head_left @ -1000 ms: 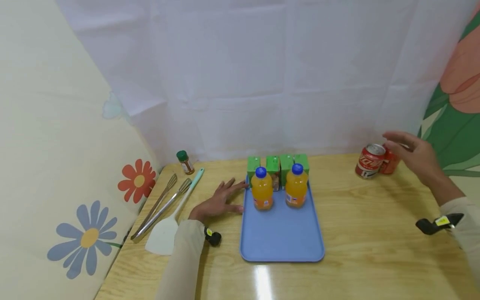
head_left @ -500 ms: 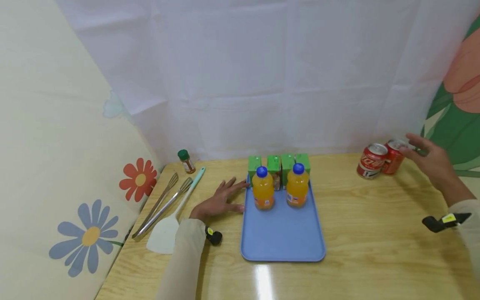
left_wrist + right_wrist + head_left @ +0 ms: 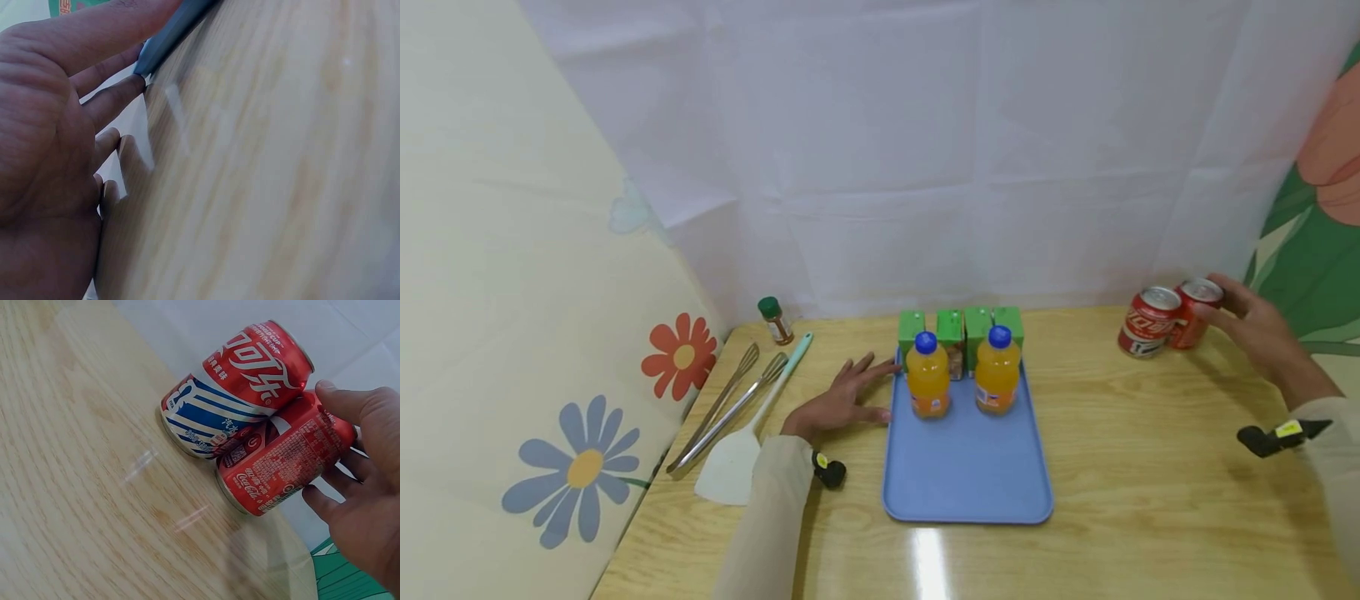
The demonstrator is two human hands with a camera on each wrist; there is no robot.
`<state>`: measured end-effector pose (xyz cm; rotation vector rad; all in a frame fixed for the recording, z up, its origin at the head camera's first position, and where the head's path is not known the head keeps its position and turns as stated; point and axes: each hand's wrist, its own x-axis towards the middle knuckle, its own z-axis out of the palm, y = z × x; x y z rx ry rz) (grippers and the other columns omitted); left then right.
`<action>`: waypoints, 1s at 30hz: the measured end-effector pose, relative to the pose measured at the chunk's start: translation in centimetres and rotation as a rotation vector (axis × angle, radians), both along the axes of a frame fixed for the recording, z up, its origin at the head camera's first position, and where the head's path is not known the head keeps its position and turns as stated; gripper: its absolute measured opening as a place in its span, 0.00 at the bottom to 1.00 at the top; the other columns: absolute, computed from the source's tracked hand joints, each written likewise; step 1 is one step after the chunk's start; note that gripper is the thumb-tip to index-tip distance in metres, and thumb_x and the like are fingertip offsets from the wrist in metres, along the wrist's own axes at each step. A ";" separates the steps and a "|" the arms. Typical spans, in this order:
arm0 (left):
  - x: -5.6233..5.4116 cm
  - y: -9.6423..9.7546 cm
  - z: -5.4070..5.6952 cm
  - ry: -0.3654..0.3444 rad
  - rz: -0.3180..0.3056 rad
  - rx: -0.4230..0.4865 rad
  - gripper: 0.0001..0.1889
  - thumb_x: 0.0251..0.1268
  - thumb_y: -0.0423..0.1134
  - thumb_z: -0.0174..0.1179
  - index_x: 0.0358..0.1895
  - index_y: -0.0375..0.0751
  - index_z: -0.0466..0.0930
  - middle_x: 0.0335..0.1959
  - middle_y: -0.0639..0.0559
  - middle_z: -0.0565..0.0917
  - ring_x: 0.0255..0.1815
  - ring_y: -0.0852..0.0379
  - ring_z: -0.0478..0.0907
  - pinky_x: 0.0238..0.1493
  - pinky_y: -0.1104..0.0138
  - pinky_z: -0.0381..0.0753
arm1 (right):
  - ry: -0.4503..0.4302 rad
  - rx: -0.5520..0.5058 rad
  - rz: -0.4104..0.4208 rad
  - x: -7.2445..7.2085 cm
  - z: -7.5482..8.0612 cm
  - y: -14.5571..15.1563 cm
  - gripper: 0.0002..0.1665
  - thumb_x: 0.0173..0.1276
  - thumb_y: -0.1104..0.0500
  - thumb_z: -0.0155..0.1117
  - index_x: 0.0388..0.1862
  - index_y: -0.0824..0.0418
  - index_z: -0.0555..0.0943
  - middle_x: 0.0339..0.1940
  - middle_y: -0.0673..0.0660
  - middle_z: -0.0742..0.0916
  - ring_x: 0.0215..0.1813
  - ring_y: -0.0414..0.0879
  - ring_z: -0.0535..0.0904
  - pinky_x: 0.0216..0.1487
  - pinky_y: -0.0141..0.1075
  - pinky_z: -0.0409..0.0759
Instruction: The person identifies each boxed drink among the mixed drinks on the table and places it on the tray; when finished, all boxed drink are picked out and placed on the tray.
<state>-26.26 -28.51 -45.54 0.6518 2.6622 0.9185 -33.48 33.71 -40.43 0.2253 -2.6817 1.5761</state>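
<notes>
My left hand [image 3: 841, 407] lies with fingers spread on the table, its fingertips and thumb at the left rim of a blue tray [image 3: 967, 475]. In the left wrist view the thumb and a finger reach the tray's edge. At the far right, my right hand [image 3: 1262, 337] holds a red Coca-Cola can [image 3: 287, 459] between thumb and fingers; the fingers pass partly out of sight behind it. A second cola can [image 3: 240, 384], red with blue and white stripes, stands against the first on its left. Both cans are upright.
Two orange juice bottles [image 3: 928, 383] with blue caps stand on the tray, before several green drink cartons [image 3: 977, 325]. Left of the left hand lie a white spatula [image 3: 730, 467] and tongs [image 3: 730, 412]. A green-capped spice jar [image 3: 775, 321] stands behind them.
My right hand moved right from above the cans, then came in from the right side and took hold of the right-hand can. The left hand stays at the tray's rim.
</notes>
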 end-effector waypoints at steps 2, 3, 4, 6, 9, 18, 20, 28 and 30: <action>0.0 0.0 0.0 -0.001 0.002 -0.004 0.44 0.62 0.64 0.65 0.79 0.65 0.56 0.83 0.50 0.45 0.82 0.44 0.28 0.76 0.41 0.26 | -0.007 0.006 -0.006 -0.2 -0.1 0.0 0.45 0.78 0.46 0.56 0.84 0.51 0.46 0.79 0.58 0.62 0.76 0.39 0.56 0.53 0.13 0.64; 0.1 0.1 0.0 -0.003 0.004 -0.008 0.44 0.62 0.64 0.64 0.79 0.66 0.56 0.83 0.50 0.44 0.82 0.44 0.28 0.76 0.41 0.26 | -0.011 0.007 -0.009 -0.3 -0.2 0.0 0.45 0.78 0.46 0.56 0.84 0.51 0.46 0.79 0.59 0.61 0.75 0.39 0.57 0.52 0.13 0.64; 0.1 0.1 0.0 -0.005 0.005 -0.011 0.44 0.62 0.64 0.64 0.79 0.66 0.56 0.83 0.50 0.44 0.82 0.43 0.28 0.76 0.41 0.26 | -0.013 0.005 -0.013 -0.4 -0.3 0.0 0.45 0.78 0.46 0.56 0.84 0.50 0.46 0.79 0.59 0.62 0.75 0.39 0.57 0.52 0.13 0.64; 0.1 0.1 0.0 -0.014 0.011 -0.015 0.44 0.62 0.65 0.64 0.79 0.67 0.56 0.83 0.49 0.43 0.82 0.43 0.27 0.76 0.41 0.26 | -0.009 -0.011 -0.019 -0.5 -0.5 -0.1 0.44 0.78 0.47 0.57 0.84 0.50 0.48 0.78 0.56 0.64 0.74 0.38 0.59 0.53 0.13 0.64; 0.2 0.1 0.0 -0.016 0.012 -0.015 0.44 0.62 0.64 0.65 0.79 0.66 0.56 0.83 0.49 0.43 0.82 0.43 0.27 0.75 0.41 0.26 | 0.000 -0.061 -0.028 -0.6 -0.8 -0.3 0.43 0.78 0.49 0.58 0.84 0.49 0.50 0.74 0.51 0.67 0.71 0.36 0.61 0.55 0.15 0.65; 0.1 0.0 0.3 0.009 -0.002 -0.014 0.43 0.62 0.64 0.64 0.79 0.64 0.56 0.83 0.52 0.47 0.82 0.45 0.28 0.76 0.43 0.25 | -0.009 -0.092 -0.079 -0.5 -1.0 -0.9 0.43 0.76 0.47 0.59 0.83 0.47 0.51 0.80 0.53 0.61 0.75 0.39 0.59 0.57 0.16 0.65; 0.1 0.0 0.3 0.008 0.000 -0.008 0.43 0.62 0.63 0.65 0.79 0.64 0.56 0.83 0.51 0.46 0.82 0.44 0.28 0.76 0.42 0.25 | 0.005 -0.082 -0.099 -0.5 -1.0 -1.0 0.43 0.76 0.47 0.60 0.83 0.47 0.52 0.80 0.54 0.62 0.74 0.39 0.60 0.56 0.15 0.66; 0.2 0.0 0.1 -0.017 0.010 -0.002 0.44 0.61 0.64 0.65 0.79 0.66 0.56 0.83 0.52 0.44 0.81 0.44 0.26 0.75 0.39 0.26 | 0.075 -0.113 -0.150 -0.2 -1.4 -0.9 0.39 0.74 0.52 0.64 0.80 0.48 0.61 0.69 0.44 0.73 0.66 0.32 0.67 0.48 0.14 0.68; 0.2 0.0 0.1 -0.006 0.003 -0.004 0.44 0.61 0.63 0.66 0.79 0.65 0.56 0.83 0.52 0.46 0.82 0.44 0.27 0.75 0.40 0.25 | 0.071 -0.104 -0.163 0.0 -1.3 -1.0 0.40 0.73 0.50 0.65 0.80 0.46 0.62 0.67 0.42 0.74 0.64 0.31 0.68 0.47 0.14 0.68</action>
